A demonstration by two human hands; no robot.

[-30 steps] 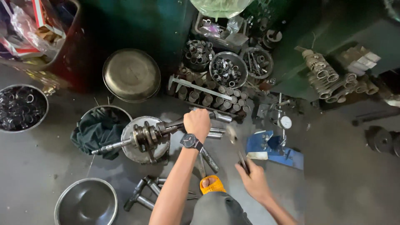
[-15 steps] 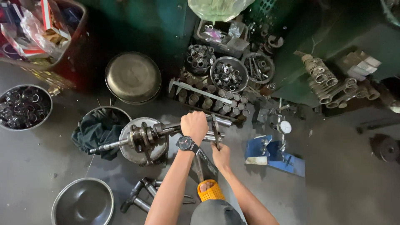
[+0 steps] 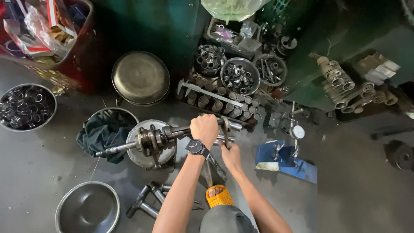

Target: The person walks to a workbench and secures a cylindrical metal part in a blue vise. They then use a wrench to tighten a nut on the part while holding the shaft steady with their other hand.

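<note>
Left hand, a dark round wristwatch on its wrist, is clenched around the shaft of a greasy steel crankshaft that lies across a round metal drum. Right hand, just beside the crankshaft's shaft end, grips a slim metal tool pressed against that shaft. Left of the crankshaft a dark green rag fills a bowl; below it lie grey socket wrenches and a shiny steel bowl. Right of the crankshaft stands a dial gauge on a blue base.
</note>
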